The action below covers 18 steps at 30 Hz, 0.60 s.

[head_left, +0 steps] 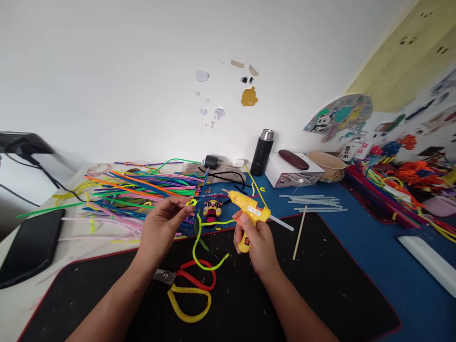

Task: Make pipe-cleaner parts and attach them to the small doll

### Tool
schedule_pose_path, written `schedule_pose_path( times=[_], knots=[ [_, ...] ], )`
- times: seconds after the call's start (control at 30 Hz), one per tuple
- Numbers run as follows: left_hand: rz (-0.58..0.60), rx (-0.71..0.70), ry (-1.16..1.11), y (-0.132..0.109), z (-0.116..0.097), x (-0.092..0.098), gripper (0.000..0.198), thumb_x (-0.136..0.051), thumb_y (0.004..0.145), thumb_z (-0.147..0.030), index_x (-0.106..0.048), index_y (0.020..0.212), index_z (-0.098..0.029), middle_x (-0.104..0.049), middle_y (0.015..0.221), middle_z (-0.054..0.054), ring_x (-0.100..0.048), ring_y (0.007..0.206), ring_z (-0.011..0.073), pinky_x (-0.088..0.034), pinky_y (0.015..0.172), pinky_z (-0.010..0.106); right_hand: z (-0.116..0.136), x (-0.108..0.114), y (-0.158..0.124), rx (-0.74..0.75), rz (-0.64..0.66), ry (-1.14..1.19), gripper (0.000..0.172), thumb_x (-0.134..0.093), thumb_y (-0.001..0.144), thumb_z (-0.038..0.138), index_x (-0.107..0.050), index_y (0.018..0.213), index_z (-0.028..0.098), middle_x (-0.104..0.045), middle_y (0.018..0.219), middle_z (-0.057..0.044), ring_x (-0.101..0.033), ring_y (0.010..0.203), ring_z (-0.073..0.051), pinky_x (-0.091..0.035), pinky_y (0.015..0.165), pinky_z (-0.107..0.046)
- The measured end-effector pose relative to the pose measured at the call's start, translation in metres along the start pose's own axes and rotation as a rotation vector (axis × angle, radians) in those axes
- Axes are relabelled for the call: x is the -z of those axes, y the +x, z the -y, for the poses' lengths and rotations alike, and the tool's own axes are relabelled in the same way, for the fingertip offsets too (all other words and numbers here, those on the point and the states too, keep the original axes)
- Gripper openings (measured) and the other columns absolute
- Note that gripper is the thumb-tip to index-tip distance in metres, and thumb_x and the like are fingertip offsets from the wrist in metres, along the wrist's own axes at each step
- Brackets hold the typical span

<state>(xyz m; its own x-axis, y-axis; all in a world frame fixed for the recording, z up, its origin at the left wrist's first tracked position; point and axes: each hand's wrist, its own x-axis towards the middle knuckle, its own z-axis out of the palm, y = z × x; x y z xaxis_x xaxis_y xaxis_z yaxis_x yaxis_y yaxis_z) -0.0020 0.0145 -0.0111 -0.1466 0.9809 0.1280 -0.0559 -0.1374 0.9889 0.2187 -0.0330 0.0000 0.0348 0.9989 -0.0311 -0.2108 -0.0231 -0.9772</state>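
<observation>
My left hand (162, 227) pinches a yellow-green pipe cleaner (198, 247) near its curled top end; the rest hangs down and curves over the black mat (320, 285). My right hand (257, 240) grips the handle of a yellow hot glue gun (249, 208), its nozzle pointing left toward the curl, a clear glue stick poking out the back. A small red and yellow figure (213, 209) stands just behind, between my hands. Scissors (188, 285) with red and yellow handles lie on the mat below my left hand.
A heap of coloured pipe cleaners (142, 192) lies at the left rear. A black phone (30, 247) sits far left. Glue sticks (315, 202), a wooden stick (299, 232), a black flask (261, 152), a white box (294, 173) and a bowl (327, 166) stand to the right.
</observation>
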Motion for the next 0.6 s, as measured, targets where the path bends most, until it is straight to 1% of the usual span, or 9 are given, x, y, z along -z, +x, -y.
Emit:
schedule_pose_path(
  times=[0.07,0.13,0.2,0.23,0.3,0.37,0.43,0.5,0.6],
  knots=[
    [0.001,0.005,-0.01,-0.001,-0.001,0.0,0.039,-0.094,0.07,-0.049,-0.076,0.092,-0.021,-0.076,0.09,0.004,-0.07,0.086,0.0204,-0.057,0.083,0.032,0.004,0.011,-0.002,0.015,-0.052,0.057,0.055,-0.07,0.09,0.07,-0.068,0.094,0.016,-0.054,0.051,0.006,-0.049,0.038,-0.009,-0.035,0.043,-0.021],
    [0.005,0.017,-0.007,-0.003,-0.002,-0.001,0.041,-0.094,0.069,-0.05,-0.078,0.094,-0.022,-0.076,0.091,0.003,-0.069,0.086,0.0205,-0.056,0.083,0.032,0.006,0.024,-0.004,0.001,-0.142,0.133,0.053,-0.071,0.09,0.068,-0.07,0.097,0.016,-0.054,0.054,0.006,-0.05,0.039,-0.009,-0.032,0.041,-0.02],
    [0.009,0.027,-0.001,-0.004,-0.003,-0.001,0.042,-0.094,0.069,-0.05,-0.079,0.097,-0.022,-0.075,0.09,0.003,-0.068,0.086,0.0204,-0.056,0.081,0.031,0.006,0.039,-0.006,-0.049,-0.237,0.216,0.053,-0.075,0.086,0.069,-0.07,0.098,0.017,-0.054,0.057,0.006,-0.048,0.039,-0.008,-0.027,0.038,-0.019],
    [0.014,0.029,-0.003,-0.005,-0.004,-0.002,0.043,-0.094,0.069,-0.051,-0.079,0.097,-0.022,-0.075,0.09,0.003,-0.068,0.086,0.0204,-0.056,0.081,0.031,0.006,0.045,-0.007,-0.086,-0.277,0.239,0.055,-0.076,0.083,0.071,-0.071,0.098,0.018,-0.054,0.057,0.006,-0.048,0.04,-0.008,-0.026,0.037,-0.019],
    [0.029,0.033,-0.015,-0.005,-0.003,-0.002,0.042,-0.093,0.069,-0.051,-0.079,0.096,-0.022,-0.076,0.09,0.004,-0.068,0.086,0.0207,-0.055,0.08,0.031,0.005,0.055,-0.011,-0.145,-0.333,0.256,0.058,-0.079,0.079,0.072,-0.072,0.099,0.018,-0.059,0.06,0.004,-0.052,0.044,-0.01,-0.03,0.038,-0.019],
    [0.046,0.038,-0.033,-0.005,-0.002,-0.002,0.041,-0.093,0.068,-0.05,-0.079,0.094,-0.022,-0.077,0.091,0.004,-0.068,0.086,0.021,-0.055,0.081,0.031,0.003,0.061,-0.016,-0.209,-0.348,0.26,0.061,-0.081,0.075,0.073,-0.074,0.1,0.018,-0.064,0.066,0.001,-0.057,0.049,-0.012,-0.032,0.038,-0.02],
    [0.057,0.041,-0.043,-0.004,-0.001,-0.003,0.04,-0.093,0.069,-0.049,-0.078,0.093,-0.022,-0.077,0.091,0.004,-0.069,0.087,0.021,-0.056,0.082,0.031,0.002,0.064,-0.02,-0.251,-0.35,0.265,0.061,-0.082,0.075,0.073,-0.075,0.099,0.017,-0.065,0.07,-0.001,-0.058,0.052,-0.013,-0.033,0.038,-0.019],
    [0.063,0.035,-0.04,-0.004,0.0,-0.003,0.039,-0.092,0.07,-0.049,-0.078,0.094,-0.021,-0.077,0.091,0.005,-0.07,0.087,0.0211,-0.056,0.082,0.032,0.001,0.066,-0.023,-0.276,-0.351,0.272,0.059,-0.081,0.077,0.073,-0.076,0.097,0.017,-0.062,0.069,0.0,-0.054,0.053,-0.012,-0.033,0.038,-0.019],
    [0.073,0.011,-0.024,-0.005,-0.001,-0.005,0.039,-0.091,0.071,-0.049,-0.078,0.093,-0.02,-0.077,0.09,0.006,-0.07,0.086,0.0217,-0.056,0.081,0.033,-0.002,0.072,-0.024,-0.347,-0.349,0.278,0.057,-0.076,0.083,0.072,-0.076,0.096,0.017,-0.055,0.066,0.002,-0.043,0.048,-0.008,-0.029,0.037,-0.017]
  ],
)
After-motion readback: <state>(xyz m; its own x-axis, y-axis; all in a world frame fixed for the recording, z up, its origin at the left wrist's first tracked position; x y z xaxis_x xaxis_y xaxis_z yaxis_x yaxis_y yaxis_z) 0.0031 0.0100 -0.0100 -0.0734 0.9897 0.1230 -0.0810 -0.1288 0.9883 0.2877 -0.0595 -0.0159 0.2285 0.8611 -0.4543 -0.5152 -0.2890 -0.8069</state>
